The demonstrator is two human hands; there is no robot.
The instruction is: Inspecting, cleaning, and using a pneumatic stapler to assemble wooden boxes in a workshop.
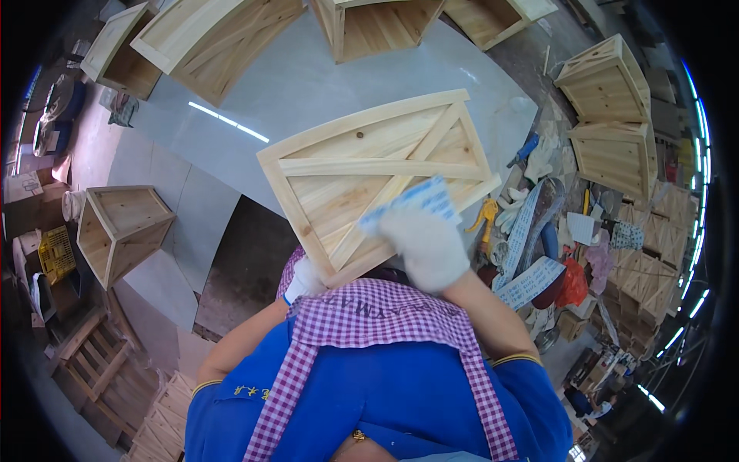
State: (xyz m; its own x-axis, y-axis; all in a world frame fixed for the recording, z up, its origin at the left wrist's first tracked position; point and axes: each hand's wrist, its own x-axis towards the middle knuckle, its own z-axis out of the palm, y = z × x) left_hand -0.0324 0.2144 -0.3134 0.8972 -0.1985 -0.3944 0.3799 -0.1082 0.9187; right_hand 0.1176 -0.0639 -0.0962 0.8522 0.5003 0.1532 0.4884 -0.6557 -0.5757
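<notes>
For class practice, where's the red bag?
In the head view, the red bag lies right of the right hand, between a printed strip and a purple bundle.

Dark capitals marched across the checked apron (385, 327), partly lost in its folds! Small yellow characters sat on the left sleeve (246, 390) of the blue shirt. Up at the right hand (426, 246), rows of blue print crossed a white sheet (435, 192), blurred, too small to read. More blue printed rows, just as tiny, covered pale strips (531, 281) beyond the worktop's (339, 85) right edge.
</notes>
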